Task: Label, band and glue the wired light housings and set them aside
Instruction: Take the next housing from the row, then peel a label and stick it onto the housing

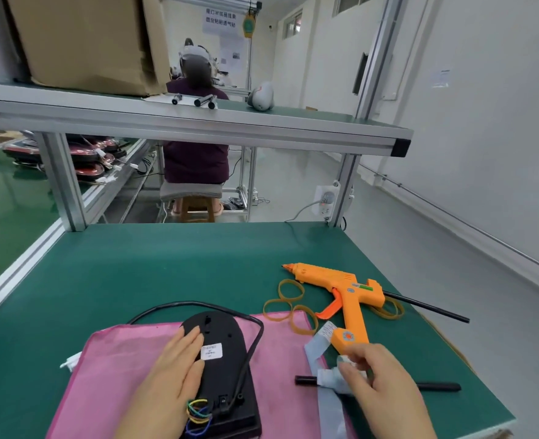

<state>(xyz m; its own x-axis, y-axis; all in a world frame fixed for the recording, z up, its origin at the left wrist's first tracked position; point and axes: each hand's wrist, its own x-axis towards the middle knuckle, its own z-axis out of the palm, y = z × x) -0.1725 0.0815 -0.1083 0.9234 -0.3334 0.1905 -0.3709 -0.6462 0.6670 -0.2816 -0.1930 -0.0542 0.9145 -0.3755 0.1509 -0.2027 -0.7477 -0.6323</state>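
The black light housing [227, 375], with a white label [211, 351] on it, lies on a pink mat [119, 375] on the green tabletop [135, 267]. The left hand [173, 372] rests on it with its fingers [192, 340] straight. The right hand [379, 378] pinches a label strip [328, 407] just below the orange glue gun [341, 289] and rubber bands [290, 289].

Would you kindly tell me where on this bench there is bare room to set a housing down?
The widest bare patch is the green bench top beyond the pink cloth, from the frame posts across to the glue gun. A narrower strip lies left of the cloth. The right side is crowded: rubber bands, label strip, black rods.
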